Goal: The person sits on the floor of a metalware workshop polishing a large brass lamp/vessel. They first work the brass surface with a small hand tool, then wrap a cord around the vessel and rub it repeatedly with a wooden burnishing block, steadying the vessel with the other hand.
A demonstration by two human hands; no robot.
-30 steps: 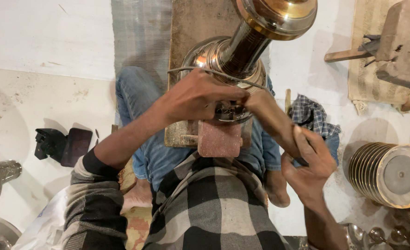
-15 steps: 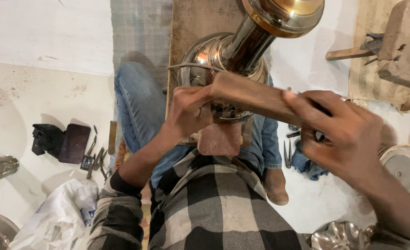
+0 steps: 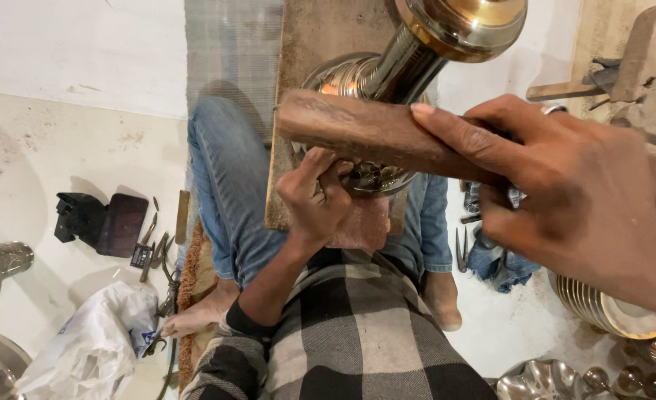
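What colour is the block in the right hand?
Brown: the wooden block in the right hand is dark reddish-brown, seen in the head view.

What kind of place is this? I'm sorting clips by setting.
Probably a floor-level metalworking workshop: a shiny brass vessel being worked with a wooden block, hand tools strewn on the floor, and stacked metal bowls nearby.

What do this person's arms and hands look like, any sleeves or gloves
Both hands are bare, with no gloves. The left hand comes from a black-and-white checked sleeve pushed up the forearm, ending in a dark cuff. The right hand is large and close to the camera; no sleeve of it shows. I see no rings on the fingers.
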